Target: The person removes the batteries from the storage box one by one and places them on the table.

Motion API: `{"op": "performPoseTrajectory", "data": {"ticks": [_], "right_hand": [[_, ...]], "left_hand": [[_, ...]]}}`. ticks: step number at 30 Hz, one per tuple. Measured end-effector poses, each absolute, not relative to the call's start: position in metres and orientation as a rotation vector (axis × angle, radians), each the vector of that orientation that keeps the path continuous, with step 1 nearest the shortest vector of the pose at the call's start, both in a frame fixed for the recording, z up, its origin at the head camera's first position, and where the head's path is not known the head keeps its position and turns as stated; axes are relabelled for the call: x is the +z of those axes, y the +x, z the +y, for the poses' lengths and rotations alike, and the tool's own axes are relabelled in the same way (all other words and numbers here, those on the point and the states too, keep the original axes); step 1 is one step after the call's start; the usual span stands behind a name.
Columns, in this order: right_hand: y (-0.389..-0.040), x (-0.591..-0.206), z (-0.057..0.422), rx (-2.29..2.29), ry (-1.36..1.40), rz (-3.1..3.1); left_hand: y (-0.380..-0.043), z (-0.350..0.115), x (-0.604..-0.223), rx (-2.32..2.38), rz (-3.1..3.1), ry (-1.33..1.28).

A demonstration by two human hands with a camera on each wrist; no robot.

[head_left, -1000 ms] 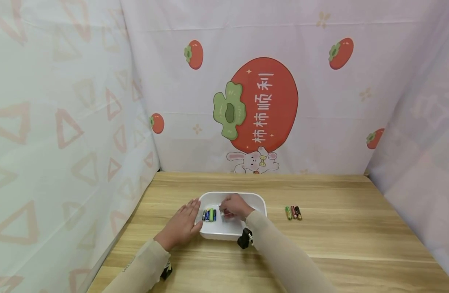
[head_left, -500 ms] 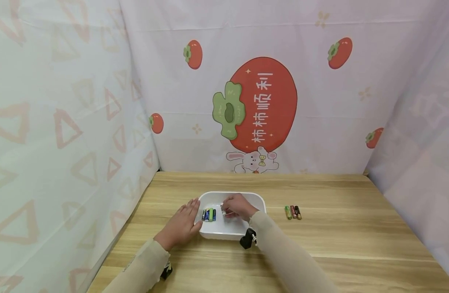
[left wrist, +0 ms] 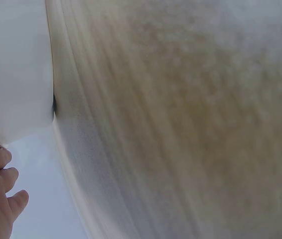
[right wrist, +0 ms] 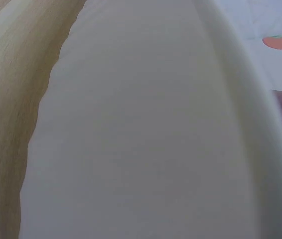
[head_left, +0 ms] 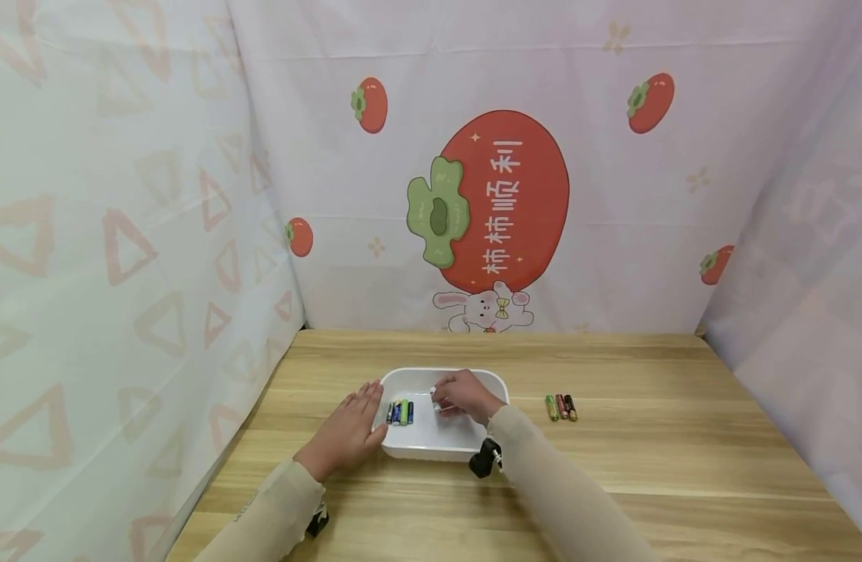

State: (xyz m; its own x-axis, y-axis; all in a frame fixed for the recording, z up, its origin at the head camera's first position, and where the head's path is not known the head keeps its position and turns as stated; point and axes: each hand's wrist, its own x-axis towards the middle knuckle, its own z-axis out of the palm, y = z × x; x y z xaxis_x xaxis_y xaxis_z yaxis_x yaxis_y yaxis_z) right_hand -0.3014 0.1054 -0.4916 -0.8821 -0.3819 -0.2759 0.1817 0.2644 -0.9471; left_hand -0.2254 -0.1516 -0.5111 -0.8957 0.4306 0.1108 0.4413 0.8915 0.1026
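The left hand (head_left: 347, 432) rests, fingers straight, against the left rim of the white tray (head_left: 431, 453). Inside it, the right hand (head_left: 466, 396) pinches a small whitish thing (head_left: 436, 407), mostly hidden. Four batteries (head_left: 404, 413) lie at the tray's left; three more batteries (head_left: 562, 407) lie right of it on the counter (head_left: 656, 468).

A white tray (head_left: 431, 452) sits flat on the bench (head_left: 403, 511). Near its left edge lie four blue and green batteries (head_left: 404, 412), side by side; mid-tray, my right grip (head_left: 466, 395) pinches a small white piece (head_left: 434, 397), partly hidden. Well off its right edge lie three more batteries (head_left: 561, 407).
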Motion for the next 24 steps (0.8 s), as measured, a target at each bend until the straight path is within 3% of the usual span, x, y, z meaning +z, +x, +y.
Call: {"op": "performPoseTrajectory", "data": {"ticks": [24], "right_hand": [[-0.302, -0.470, 0.131, -1.630, -0.167, 2.138]], "left_hand": [[-0.227, -0.152, -0.513, -0.203, -2.996, -0.673]]}}
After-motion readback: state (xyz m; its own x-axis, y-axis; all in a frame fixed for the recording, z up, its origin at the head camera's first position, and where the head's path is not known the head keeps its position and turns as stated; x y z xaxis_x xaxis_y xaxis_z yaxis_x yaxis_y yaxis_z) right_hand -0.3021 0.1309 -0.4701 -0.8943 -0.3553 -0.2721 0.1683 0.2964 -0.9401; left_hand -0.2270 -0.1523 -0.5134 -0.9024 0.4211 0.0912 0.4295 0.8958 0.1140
